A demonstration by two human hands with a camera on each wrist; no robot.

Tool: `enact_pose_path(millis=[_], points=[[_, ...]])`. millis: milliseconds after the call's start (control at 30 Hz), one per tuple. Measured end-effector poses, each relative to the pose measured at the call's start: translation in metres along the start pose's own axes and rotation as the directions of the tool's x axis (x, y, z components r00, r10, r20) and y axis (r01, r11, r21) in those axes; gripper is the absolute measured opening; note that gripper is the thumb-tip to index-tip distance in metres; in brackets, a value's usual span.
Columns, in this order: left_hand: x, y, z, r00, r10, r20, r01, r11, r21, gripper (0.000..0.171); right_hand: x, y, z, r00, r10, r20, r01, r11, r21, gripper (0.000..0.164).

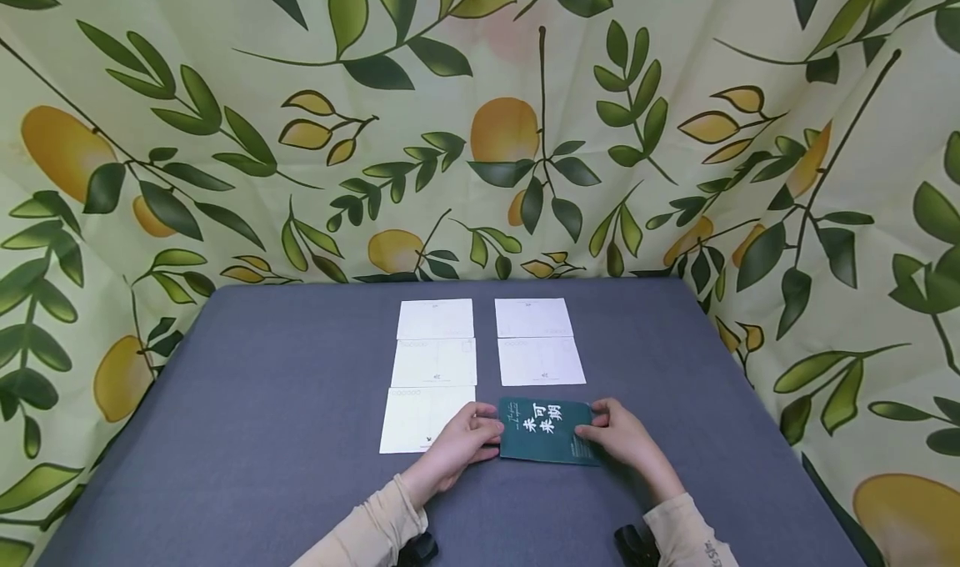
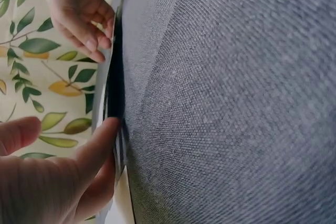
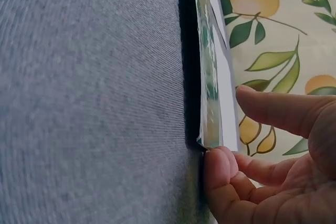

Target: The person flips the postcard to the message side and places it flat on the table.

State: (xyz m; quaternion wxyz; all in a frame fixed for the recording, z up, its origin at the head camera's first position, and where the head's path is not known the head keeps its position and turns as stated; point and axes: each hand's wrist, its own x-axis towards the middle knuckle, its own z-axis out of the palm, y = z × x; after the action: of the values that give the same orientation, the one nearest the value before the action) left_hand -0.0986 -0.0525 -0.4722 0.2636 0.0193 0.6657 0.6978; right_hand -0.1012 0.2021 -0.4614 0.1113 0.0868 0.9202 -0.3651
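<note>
A dark green paper packet (image 1: 546, 434) with white Chinese characters lies low over the near middle of the table. My right hand (image 1: 626, 442) grips its right end, thumb over the front and fingers at the edge. In the right wrist view, those fingers (image 3: 220, 163) sit at the packet's corner, and its side (image 3: 212, 77) looks layered green and white. My left hand (image 1: 461, 446) is at the left end. Its index finger (image 2: 100, 142) reaches straight to the edge in the left wrist view, while its thumb (image 2: 21, 132) stands apart.
White postcards lie face down in two columns: three at left, the nearest one (image 1: 412, 421) partly behind my left hand, and two at right, including this one (image 1: 540, 361). A grey-blue cloth (image 1: 285, 400) covers the table. Behind hangs a leaf-and-fruit patterned curtain (image 1: 450, 183).
</note>
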Motion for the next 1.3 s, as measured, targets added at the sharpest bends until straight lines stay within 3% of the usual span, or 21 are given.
enact_pose_path(millis=[133, 333, 533, 700, 833, 1033, 1300], points=[[0.003, 0.001, -0.001, 0.998, 0.031, -0.056, -0.031, 1.000, 0.001, 0.047, 0.002, 0.000, 0.001, 1.000, -0.006, -0.024, 0.006, 1.000, 0.023, 0.051], [0.006, 0.006, -0.006, 0.994, 0.063, -0.089, -0.062, 0.998, 0.012, 0.048, 0.007, -0.001, 0.001, 0.996, -0.041, -0.083, 0.045, 0.997, 0.057, 0.042], [0.010, 0.014, -0.013, 0.986, 0.099, -0.131, -0.083, 0.989, 0.119, 0.045, 0.012, -0.008, 0.002, 0.980, -0.086, -0.181, 0.105, 0.990, 0.098, 0.022], [0.012, 0.020, -0.016, 0.976, 0.137, -0.172, -0.100, 0.974, 0.205, 0.039, 0.012, -0.014, 0.004, 0.955, -0.110, -0.276, 0.145, 0.983, 0.109, 0.014], [0.011, 0.022, -0.018, 0.970, 0.153, -0.186, -0.111, 0.969, 0.221, 0.039, 0.013, -0.016, 0.007, 0.943, -0.111, -0.315, 0.157, 0.979, 0.127, 0.015], [0.011, 0.023, -0.018, 0.966, 0.188, -0.180, -0.150, 0.967, 0.205, 0.038, 0.012, -0.016, 0.012, 0.947, -0.110, -0.301, 0.173, 0.966, 0.192, 0.012], [0.013, 0.022, -0.018, 0.961, 0.219, -0.170, -0.192, 0.968, 0.161, 0.035, 0.013, -0.015, 0.015, 0.938, -0.126, -0.323, 0.221, 0.935, 0.277, 0.026]])
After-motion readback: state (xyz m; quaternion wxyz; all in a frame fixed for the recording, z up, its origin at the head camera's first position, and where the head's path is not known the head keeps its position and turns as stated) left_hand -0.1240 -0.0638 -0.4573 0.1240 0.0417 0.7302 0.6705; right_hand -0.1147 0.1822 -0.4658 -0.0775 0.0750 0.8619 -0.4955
